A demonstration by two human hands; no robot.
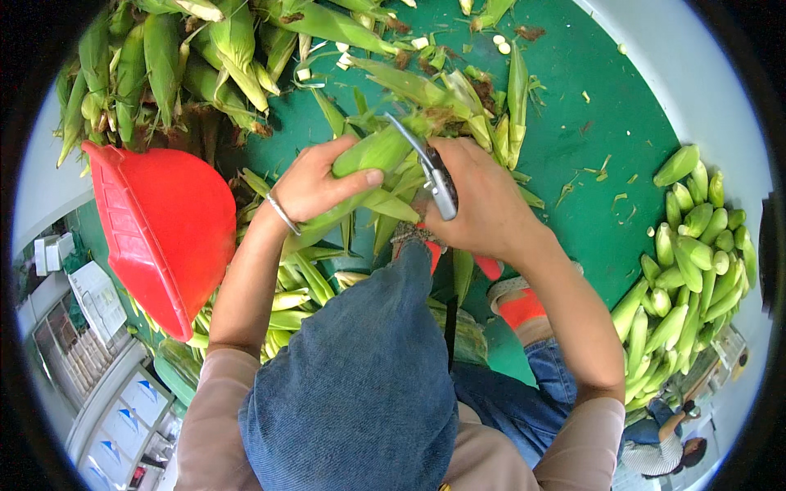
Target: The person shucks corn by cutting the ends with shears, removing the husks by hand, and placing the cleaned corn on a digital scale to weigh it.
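Observation:
My left hand grips an ear of corn in its green husk, with the thumb laid along it. A metal bracelet circles that wrist. My right hand is closed around the handle of a knife, its blade lying across the tip end of the ear, near the brown silk. How deep the blade is in the husk cannot be told. Loose green husk leaves hang below the ear. Beyond my hands, cut husks and corn tips lie on the green floor.
Unhusked corn is heaped at the upper left, beside a red plastic stool or tub. Trimmed ears form a pile at the right. Husks lie near my left elbow. A person is at the lower right.

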